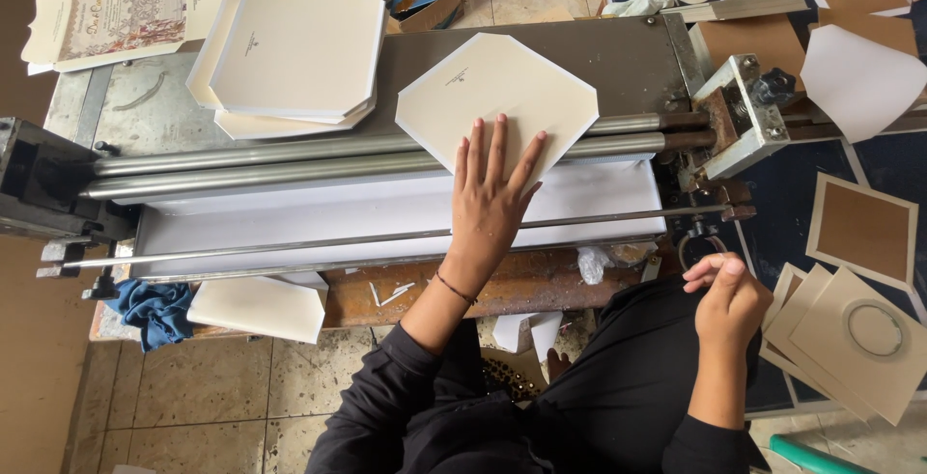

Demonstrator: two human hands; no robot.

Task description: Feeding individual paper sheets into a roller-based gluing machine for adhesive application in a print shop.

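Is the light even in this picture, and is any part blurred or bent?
Head view: soft, even light; the left hand throws only a faint shadow on the card. The rollers show mild sheen, no harsh glare. Hands and card are sharp. The rollers bow slightly, a wide-lens bend; the right hand is sharp too.

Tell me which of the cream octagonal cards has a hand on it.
The single card lying on the machine's rollers; the left hand presses flat on it. The others sit stacked further left, untouched.
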